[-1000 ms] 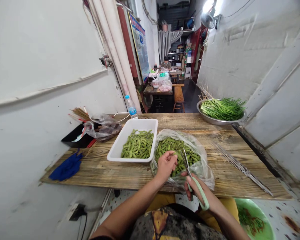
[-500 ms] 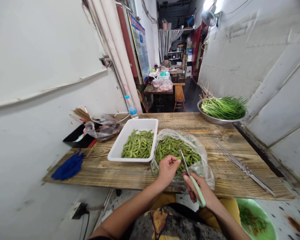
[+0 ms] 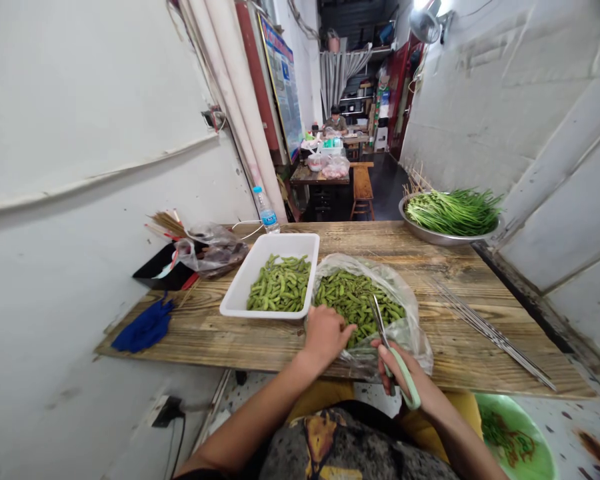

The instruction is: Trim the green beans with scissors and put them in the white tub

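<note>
Just right of the left hand (image 3: 325, 333), the scissors (image 3: 380, 323) point away and slightly leftward, clasped in the right hand (image 3: 423, 393). Left fingers (image 3: 344, 329) curl onto the pods (image 3: 350, 297) in the bag (image 3: 410, 333) directly ahead; pinch hidden. Left hand nearer.

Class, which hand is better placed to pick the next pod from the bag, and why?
Left, probably: the left hand lies at the pods in the bag, while the right hand is occupied holding scissors.
</note>
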`<state>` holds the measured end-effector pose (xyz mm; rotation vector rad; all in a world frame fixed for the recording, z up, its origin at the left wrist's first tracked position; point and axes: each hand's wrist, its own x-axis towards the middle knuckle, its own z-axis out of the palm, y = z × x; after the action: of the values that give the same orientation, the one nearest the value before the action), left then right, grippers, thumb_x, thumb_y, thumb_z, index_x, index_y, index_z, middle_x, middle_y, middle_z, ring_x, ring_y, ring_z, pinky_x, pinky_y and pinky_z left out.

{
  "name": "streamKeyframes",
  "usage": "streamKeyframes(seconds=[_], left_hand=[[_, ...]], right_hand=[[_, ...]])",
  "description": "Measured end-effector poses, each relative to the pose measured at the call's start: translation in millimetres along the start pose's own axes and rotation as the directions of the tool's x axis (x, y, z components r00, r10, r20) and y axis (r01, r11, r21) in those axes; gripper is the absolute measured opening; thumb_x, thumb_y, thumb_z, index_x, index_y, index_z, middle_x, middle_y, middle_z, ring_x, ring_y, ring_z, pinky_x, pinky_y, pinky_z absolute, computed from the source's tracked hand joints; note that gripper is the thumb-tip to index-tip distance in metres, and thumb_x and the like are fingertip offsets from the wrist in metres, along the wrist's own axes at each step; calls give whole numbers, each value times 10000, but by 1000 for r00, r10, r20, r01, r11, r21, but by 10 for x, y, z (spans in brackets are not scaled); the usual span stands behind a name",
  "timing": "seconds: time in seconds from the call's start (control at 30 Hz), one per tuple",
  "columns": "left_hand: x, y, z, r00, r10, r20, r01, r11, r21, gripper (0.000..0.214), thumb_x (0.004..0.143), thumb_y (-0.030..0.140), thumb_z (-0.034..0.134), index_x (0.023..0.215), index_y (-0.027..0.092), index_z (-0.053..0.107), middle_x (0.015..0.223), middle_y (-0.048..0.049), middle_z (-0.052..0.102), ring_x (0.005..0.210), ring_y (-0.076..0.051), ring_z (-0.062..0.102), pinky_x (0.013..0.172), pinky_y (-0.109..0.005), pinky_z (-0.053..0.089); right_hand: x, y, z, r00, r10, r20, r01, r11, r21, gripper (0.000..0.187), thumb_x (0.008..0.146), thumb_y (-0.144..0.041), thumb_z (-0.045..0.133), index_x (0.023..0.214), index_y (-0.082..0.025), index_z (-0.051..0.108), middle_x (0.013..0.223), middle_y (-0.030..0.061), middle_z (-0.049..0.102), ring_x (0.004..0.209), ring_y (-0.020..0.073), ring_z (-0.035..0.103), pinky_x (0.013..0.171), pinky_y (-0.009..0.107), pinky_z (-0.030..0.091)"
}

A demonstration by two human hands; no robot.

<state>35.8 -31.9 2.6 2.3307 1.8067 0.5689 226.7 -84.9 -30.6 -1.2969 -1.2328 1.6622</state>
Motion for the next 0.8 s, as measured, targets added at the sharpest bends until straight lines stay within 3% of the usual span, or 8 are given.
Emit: streamKeyframes(seconds=[0.1, 0.17, 0.23, 0.3, 0.37, 0.5, 0.63, 0.8], left_hand=[[-77, 137, 178, 996, 29, 83, -25, 998, -51, 204, 715, 349, 628, 671, 154, 666, 722, -109, 636, 819, -254, 543, 794, -393, 335], [-68, 129, 223, 996, 31, 81, -12, 976, -219, 142, 719, 299, 621, 692, 171, 676, 749, -90, 654, 817, -236, 557, 793, -368, 346], [-31, 90, 237, 998, -13, 67, 43, 883, -468, 128, 738, 278, 591, 702, 194, 680, 740, -55, 664, 761, -198, 573, 751, -317, 379], [9, 57, 242, 992, -98, 85, 130, 725, -676, 133, 746, 270, 567, 750, 198, 679, 701, -31, 662, 664, -166, 578, 661, -271, 409], [31, 42, 240, 984, -137, 111, 173, 649, -740, 134, 740, 249, 564, 783, 189, 676, 674, -22, 654, 606, -152, 571, 604, -251, 418], [13, 39, 176, 995, 45, 84, 5, 852, -524, 150, 750, 212, 562, 821, 186, 691, 791, -53, 657, 755, -175, 577, 711, -276, 424], [-20, 55, 136, 927, 278, 252, -201, 935, -293, 171, 746, 170, 564, 858, 187, 691, 838, -73, 634, 856, -202, 551, 783, -295, 404], [-7, 76, 229, 910, 271, 312, -214, 955, -206, 140, 730, 149, 566, 825, 177, 666, 811, -76, 614, 860, -216, 550, 774, -309, 403]], right_hand=[[-40, -27, 18, 1000, -12, 16, 13, 998, -55, 459, 811, -580, 454, 1069, -201, 485, 607, -52, 457, 445, 99, 445, 387, 209, 376], [-61, -33, 15, 1000, -19, 20, 22, 994, -109, 463, 808, -588, 450, 1058, -201, 493, 581, -59, 445, 438, 98, 437, 387, 204, 364], [-75, -32, 10, 999, -17, 29, 22, 985, -170, 460, 808, -593, 447, 1044, -201, 501, 553, -67, 429, 422, 93, 422, 385, 199, 351], [-82, -30, 9, 999, -7, 40, 15, 977, -212, 458, 812, -590, 445, 1040, -198, 503, 540, -72, 417, 411, 87, 408, 383, 194, 341], [-86, -29, 14, 999, 0, 49, 12, 974, -227, 459, 816, -585, 444, 1043, -191, 502, 540, -74, 409, 410, 84, 404, 385, 192, 340], [-99, -25, 21, 999, -18, 45, 28, 972, -231, 450, 823, -579, 436, 1025, -182, 496, 545, -79, 397, 409, 77, 399, 388, 189, 346], [-126, -8, 8, 999, -20, 29, 26, 976, -216, 441, 826, -574, 437, 1027, -185, 484, 540, -86, 386, 396, 72, 388, 378, 184, 333], [-142, 30, -7, 999, -21, 31, 28, 975, -219, 451, 826, -568, 444, 1047, -176, 478, 527, -87, 385, 397, 78, 389, 377, 188, 342]])
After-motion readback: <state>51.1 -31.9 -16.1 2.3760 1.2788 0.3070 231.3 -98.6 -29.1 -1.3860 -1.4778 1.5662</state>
